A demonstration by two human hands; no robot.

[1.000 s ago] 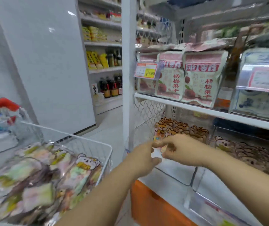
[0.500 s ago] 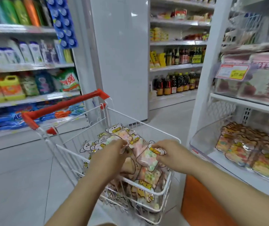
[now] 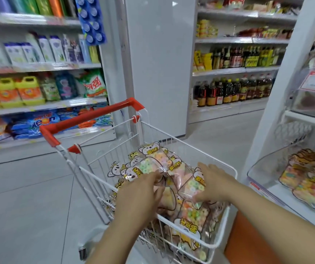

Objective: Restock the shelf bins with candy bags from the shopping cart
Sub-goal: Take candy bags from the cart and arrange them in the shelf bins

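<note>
**Pickup from the cart.** Both of your grips worked inside the cart (image 3: 95, 115), which stood just beside the shelf (image 3: 305, 119), so each bag had only a short way to travel. The candy bags (image 3: 151, 164) lay heaped across the basket, piled highest toward its far edge and pressed against its near right corner.

Your right grip (image 3: 212, 184) was wide. Its fingers were splayed and laid on a bag near the cart's right edge, holding nothing, probably to steady the slick film before closing on it. Your left grip (image 3: 139, 196) reached into the middle of the heap, fingers stretched toward a bag's top seam. Whether thumb and finger had closed on that seam could not be told.

Approaching from both sides suggested you meant to gather more than one bag. The bin (image 3: 263, 168), at the shelf's front edge, held stocked bags (image 3: 305, 180) toward its right end, with room left at its left end. In a shallow hold, the smooth film could let a bag slide free.
</note>
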